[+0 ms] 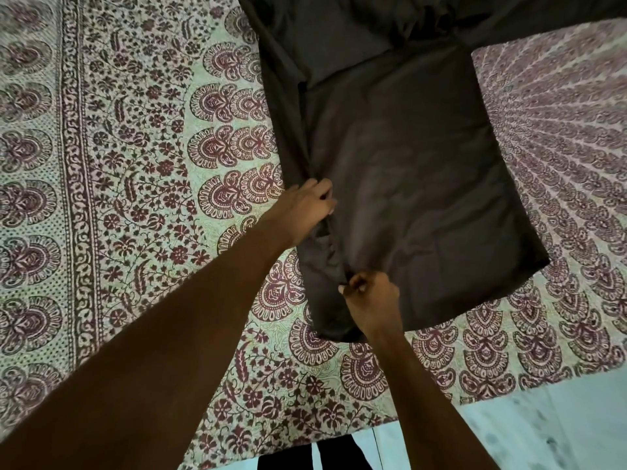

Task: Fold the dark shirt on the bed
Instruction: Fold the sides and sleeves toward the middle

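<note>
The dark shirt (407, 184) lies spread on the bed (135, 164), its body running from about twelve o'clock at the top of the view down to a hem near six o'clock. One long side edge, toward nine o'clock, appears already turned inward, forming a narrow folded band along that side; a sleeve reaches off toward one o'clock.

Both hands work that folded edge. The left hand (305, 206), at about nine o'clock of the shirt's body, has its grip pinched on the cloth at the fold line, fingers curled against the fabric. The right hand (368, 291), nearer the hem at about seven o'clock, has its grip pressed together on the same edge, thumb and fingertips closed on a small bunch of cloth.

The step in hand looks like setting this side fold straight. To do it well, I would keep both pinches on one line, draw the edge taut between them so the bunching near the hem flattens, then lay it down parallel to the far side before smoothing. The patterned bedsheet (559, 164) surrounds the shirt; pale floor (543, 429) shows at five o'clock.
</note>
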